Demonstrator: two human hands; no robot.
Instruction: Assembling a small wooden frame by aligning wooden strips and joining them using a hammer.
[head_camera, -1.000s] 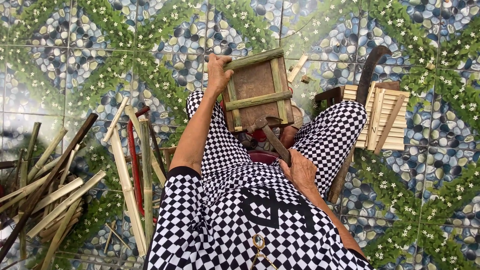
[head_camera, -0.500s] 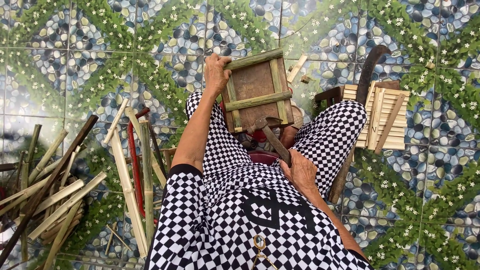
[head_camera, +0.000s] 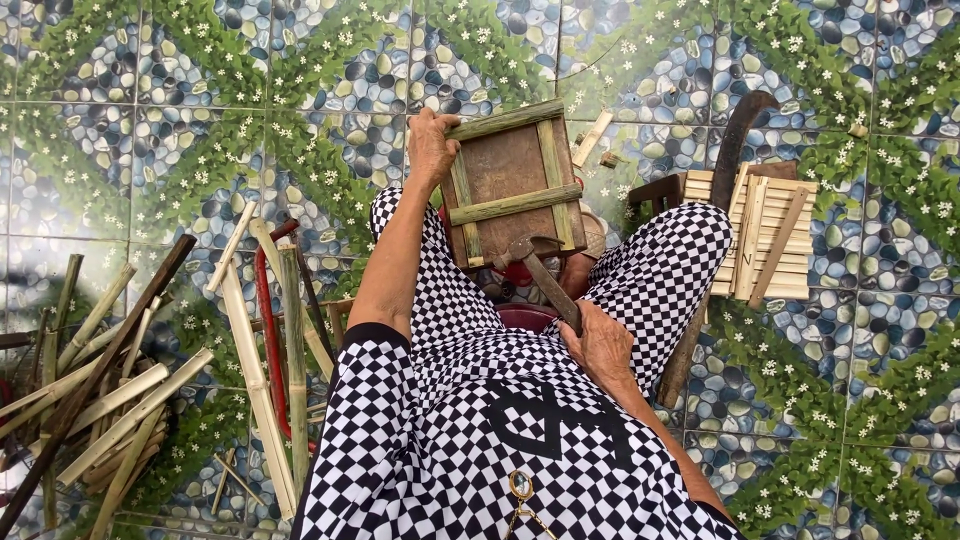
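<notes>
Down close, the person wears black-and-white checked clothes (head_camera: 480, 440) and sits on the tiled floor (head_camera: 200, 90). Just past the lap, the right hand (head_camera: 600, 345) is closed around the handle of a hammer (head_camera: 545, 275). The hammer's head rests on the near edge of a small wooden frame (head_camera: 515, 180). The frame is brown in the middle with pale green slats around it, and it stands tilted between the knees. A little further out, the left hand (head_camera: 430, 145) grips the frame's top left corner.

On the left side of the floor lies a messy pile of bamboo sticks (head_camera: 110, 400), with one red stick (head_camera: 268, 340) among them. On the right, near the knee, sits a stack of short flat slats (head_camera: 765, 240). A dark curved blade (head_camera: 735, 145) leans across that stack. A small wood scrap (head_camera: 593, 138) lies on the tiles just beyond the frame.
</notes>
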